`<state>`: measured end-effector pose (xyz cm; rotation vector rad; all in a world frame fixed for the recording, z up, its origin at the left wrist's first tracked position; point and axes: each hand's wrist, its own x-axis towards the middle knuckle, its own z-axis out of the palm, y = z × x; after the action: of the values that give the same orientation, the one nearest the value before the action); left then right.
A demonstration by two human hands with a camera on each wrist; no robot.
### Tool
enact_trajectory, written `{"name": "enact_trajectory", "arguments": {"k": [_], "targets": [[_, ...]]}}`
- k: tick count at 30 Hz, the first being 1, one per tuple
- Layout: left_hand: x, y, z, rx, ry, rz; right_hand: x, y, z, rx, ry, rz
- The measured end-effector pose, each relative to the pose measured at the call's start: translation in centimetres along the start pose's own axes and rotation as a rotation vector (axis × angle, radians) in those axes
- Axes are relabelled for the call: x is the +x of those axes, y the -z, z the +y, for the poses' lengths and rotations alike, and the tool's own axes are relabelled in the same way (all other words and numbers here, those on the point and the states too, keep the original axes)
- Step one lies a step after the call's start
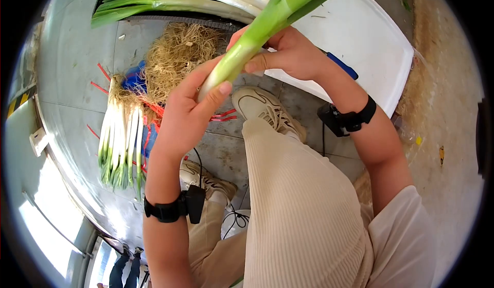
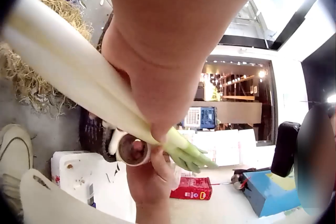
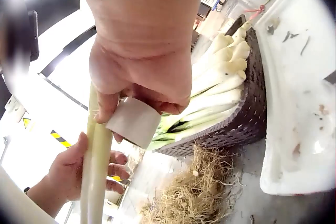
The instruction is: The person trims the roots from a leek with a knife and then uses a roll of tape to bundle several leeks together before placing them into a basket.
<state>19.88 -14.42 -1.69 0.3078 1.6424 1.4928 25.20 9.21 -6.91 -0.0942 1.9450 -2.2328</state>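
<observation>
A thick leek [image 1: 275, 18] slants up in front of me, its white end low and its green leaves toward the top of the head view. My left hand [image 1: 193, 97] grips it by the white end, thumb along the near side. Higher on the stalk is my right hand [image 1: 288, 54], with its thumb at the leek. A white roll of tape [image 3: 134, 122] sits in the curled fingers of that hand, right beside the stalk. The roll's hollow core shows in the left wrist view; the leek mostly hides it from the head camera.
Leeks fill a dark woven basket [image 3: 247, 108] at the back. A heap of dry roots [image 1: 177, 56] lies before it, left of my shoes. Further left is a bunch of thinner leeks [image 1: 121, 138] among red ties. A white tray [image 1: 375, 36] and a blue-handled tool [image 1: 342, 65] are right.
</observation>
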Motion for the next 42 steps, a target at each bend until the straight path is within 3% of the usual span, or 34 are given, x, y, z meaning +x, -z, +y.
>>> {"name": "enact_trajectory", "arguments": {"k": [2, 3, 4, 6, 12, 16, 19, 22, 25, 27, 28, 30, 33, 34, 36, 37, 39, 42], "targets": [[0.1, -0.8, 0.6, 0.498, -0.070, 0.140, -0.4, -0.2, 0.0, 0.068, -0.080, 0.028], [0.5, -1.0, -0.5, 0.599, -0.244, 0.206, -0.6, -0.4, -0.1, 0.141, -0.155, 0.052], [0.4, -1.5, -0.2, 0.599, -0.245, 0.199, -0.7, -0.6, -0.3, 0.142, -0.156, 0.058], [0.1, -2.8, 0.6, 0.975, -0.327, 0.357, -0.8, -0.9, -1.2, 0.139, -0.200, 0.072], [0.2, -3.9, -0.6, 1.157, -0.405, 0.456, -1.4, -2.2, -2.3, 0.314, -0.221, 0.167], [0.5, -3.8, -1.3, 1.134, -0.427, 0.498, -1.6, -3.1, -2.7, 0.348, -0.268, 0.187], [0.3, -3.4, -1.1, 1.077, -0.328, 0.465, -1.5, -3.3, -2.9, 0.334, -0.306, 0.200], [0.1, -2.9, -1.5, 0.946, -0.318, 0.447, -1.6, -3.1, -2.9, 0.217, -0.335, 0.123], [-0.1, -2.4, -1.6, 0.700, -0.291, 0.420, -1.5, -2.8, -3.0, 0.249, -0.243, 0.025], [-0.2, -2.1, -1.3, 0.511, -0.106, 0.389, -1.4, -2.3, -2.4, -0.290, -0.067, 0.031], [-0.2, -2.0, -1.2, 0.512, -0.106, 0.389, -1.4, -2.2, -3.0, -0.290, -0.067, 0.032], [-0.3, -1.7, -0.9, 0.374, -0.062, 0.342, -1.1, -2.1, -4.6, -0.294, -0.262, 0.002], [-0.4, -1.2, -1.0, 0.230, -0.090, 0.246, -0.9, -1.4, -3.1, -0.375, -0.157, -0.007], [-0.5, -1.1, -0.9, 0.229, -0.091, 0.247, -0.7, -1.2, -2.9, -0.376, -0.156, -0.008], [-0.6, -0.8, -0.4, 0.107, -0.062, 0.124, -0.4, -0.9, -2.7, -0.321, 0.036, -0.053], [-0.6, -0.7, -0.1, 0.108, -0.063, 0.125, -0.2, -0.8, -4.1, -0.222, -0.061, -0.108], [-0.8, -0.5, 0.4, -0.021, 0.077, 0.029, 0.1, -0.6, -3.7, -0.133, -0.052, -0.129], [-0.8, 0.1, 0.4, -0.099, 0.091, -0.074, -0.1, -1.2, -3.1, 0.047, -0.070, -0.124]]}}
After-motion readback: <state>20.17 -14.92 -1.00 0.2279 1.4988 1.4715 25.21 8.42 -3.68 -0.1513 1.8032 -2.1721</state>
